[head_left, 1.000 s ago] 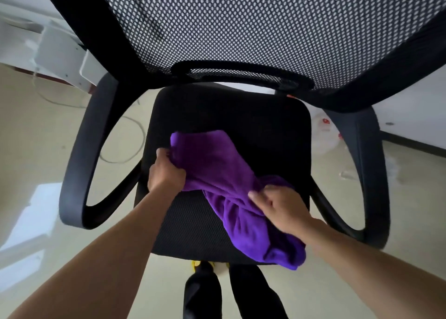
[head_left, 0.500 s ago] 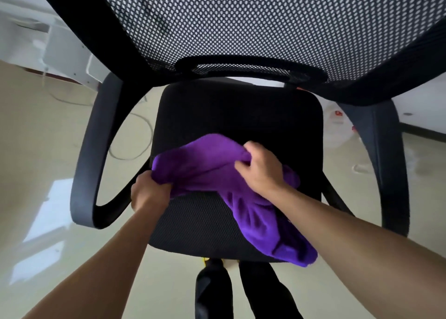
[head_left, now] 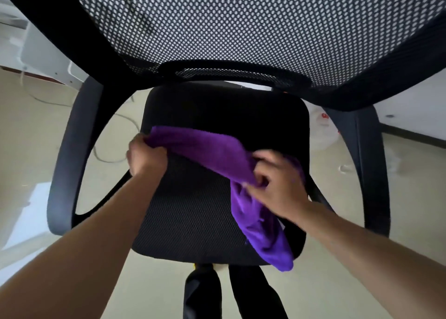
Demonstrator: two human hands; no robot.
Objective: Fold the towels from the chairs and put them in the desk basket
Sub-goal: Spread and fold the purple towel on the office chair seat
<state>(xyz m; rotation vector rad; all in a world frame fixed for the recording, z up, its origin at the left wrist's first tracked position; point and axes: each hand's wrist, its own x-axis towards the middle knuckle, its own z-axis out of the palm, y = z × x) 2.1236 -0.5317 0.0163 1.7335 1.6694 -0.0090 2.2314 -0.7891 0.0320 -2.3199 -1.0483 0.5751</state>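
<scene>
Over the seat [head_left: 193, 210] of a black office chair we record a purple towel [head_left: 207, 149] held between both hands. Seat: rounded-square cushion in fine, matte black woven mesh. Backrest [head_left: 241, 21]: coarser mesh of round holes with light showing through, edged by a smooth dark band. It fills the view from 10 to 2 o'clock and its top is cut off. Two looped armrests of smooth grey-black plastic stand at 9 o'clock [head_left: 70, 154] and 3 o'clock [head_left: 371, 164] of the seat. Floor [head_left: 29, 130]: pale and glossy, with bright glare at 8 o'clock. A thin pale cable [head_left: 106, 159] lies curled on it, seen through the 9 o'clock armrest loop. Towel: plush, short pile, deep violet, and we see no pattern. One band runs slightly lifted from the seat's 9 o'clock edge toward 3 o'clock. A crumpled tail then drops toward 5 o'clock and hangs past the seat's front edge. The left hand [head_left: 144, 156] grips the towel's end in a tight fist at 9 o'clock, with cloth emerging from the top of the fist. The right hand [head_left: 277, 185] is motion-blurred. Its fingers curl into a bunched fold near 3 o'clock and the thumb is hard to make out. The cloth behind that hand is hidden. Two black shapes [head_left: 202, 294] below the seat at 6 o'clock are cut off by the frame, and we cannot tell what they are.
</scene>
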